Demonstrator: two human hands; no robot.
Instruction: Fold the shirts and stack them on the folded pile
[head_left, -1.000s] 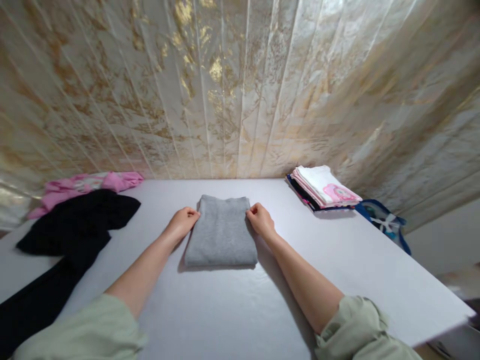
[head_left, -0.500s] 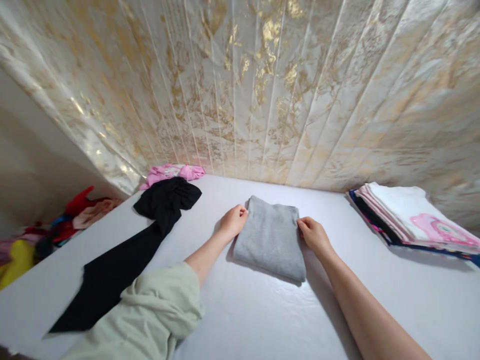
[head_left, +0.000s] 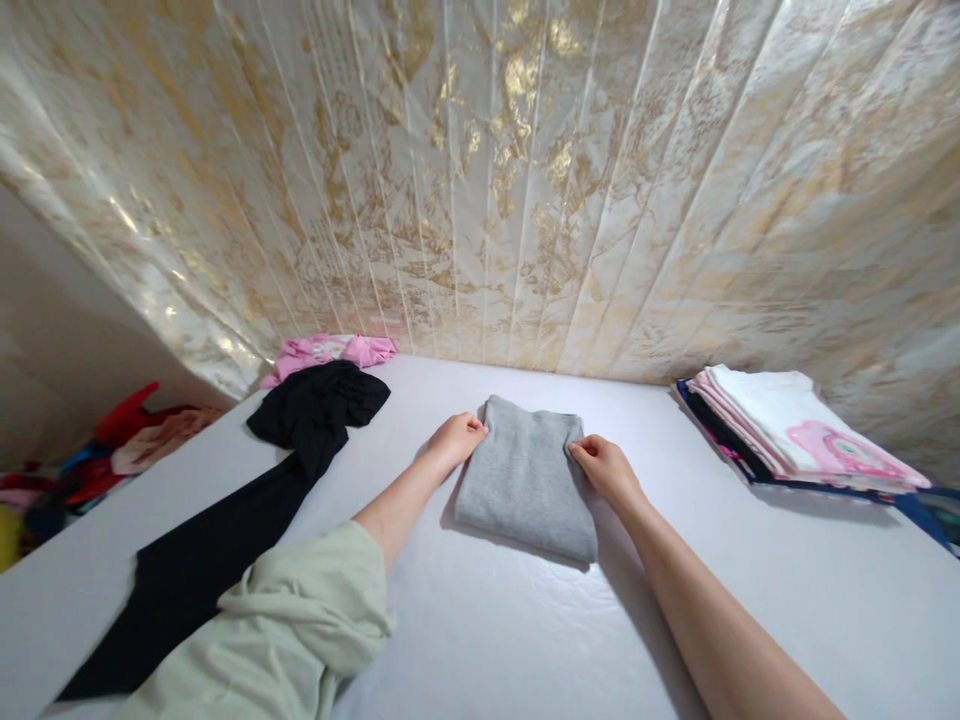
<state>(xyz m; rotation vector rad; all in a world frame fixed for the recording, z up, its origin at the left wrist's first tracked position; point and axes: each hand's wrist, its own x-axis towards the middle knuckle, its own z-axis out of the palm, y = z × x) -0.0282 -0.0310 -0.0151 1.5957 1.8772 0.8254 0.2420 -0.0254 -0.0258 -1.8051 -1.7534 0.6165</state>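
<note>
A grey garment point(head_left: 525, 485), folded into a near-square, lies flat on the white table point(head_left: 480, 640). My left hand point(head_left: 457, 438) pinches its left edge near the far corner. On the opposite side, my right hand point(head_left: 604, 466) grips the right edge between thumb and fingers, and the cloth puckers slightly there. What kind of garment it is does not show in its folded state. To the left of my left arm a black garment point(head_left: 225, 545) lies stretched out, its far end bunched up.
A pink garment point(head_left: 330, 352) sits crumpled at the far left, behind the black one. At the right stands a stack of folded clothes point(head_left: 810, 425), a white piece with a pink print on top. Loose coloured clothes point(head_left: 127, 445) are heaped beyond the left edge. A gold-patterned curtain point(head_left: 480, 200) hangs behind.
The view has shifted a little, so everything appears slightly farther left. Both hands still hold the grey garment's sides, and its right edge looks a bit more puckered at my right hand.
</note>
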